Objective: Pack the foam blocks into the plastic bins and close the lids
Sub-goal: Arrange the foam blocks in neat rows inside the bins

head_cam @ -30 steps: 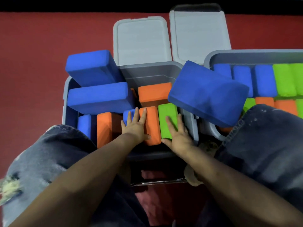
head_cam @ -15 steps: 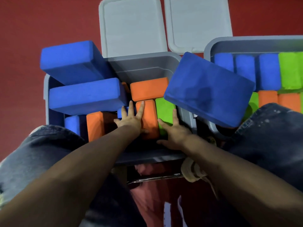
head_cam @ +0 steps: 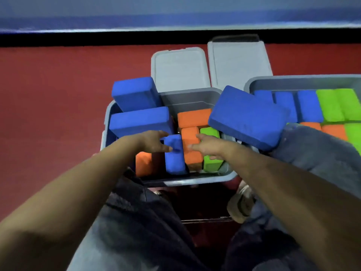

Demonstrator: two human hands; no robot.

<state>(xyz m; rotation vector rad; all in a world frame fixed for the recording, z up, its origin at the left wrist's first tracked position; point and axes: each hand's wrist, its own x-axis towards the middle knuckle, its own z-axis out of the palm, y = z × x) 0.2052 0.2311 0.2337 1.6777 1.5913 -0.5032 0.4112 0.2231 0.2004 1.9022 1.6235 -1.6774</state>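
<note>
Blue foam, a small upright block, stands in the near grey bin; my left hand pinches it, thumb on its front. My right hand lies nearly flat with straight fingers on the orange block beside it. Both blocks look soft and round-edged.

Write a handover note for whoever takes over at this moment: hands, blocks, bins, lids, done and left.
Left hand: grips the small blue block, upright in the near bin.
Right hand: rests on the orange block beside it; grip unclear.
Done: far bin looks packed.
Left: three big blue blocks stick out above the rims; both lids lie off behind the bins.
</note>
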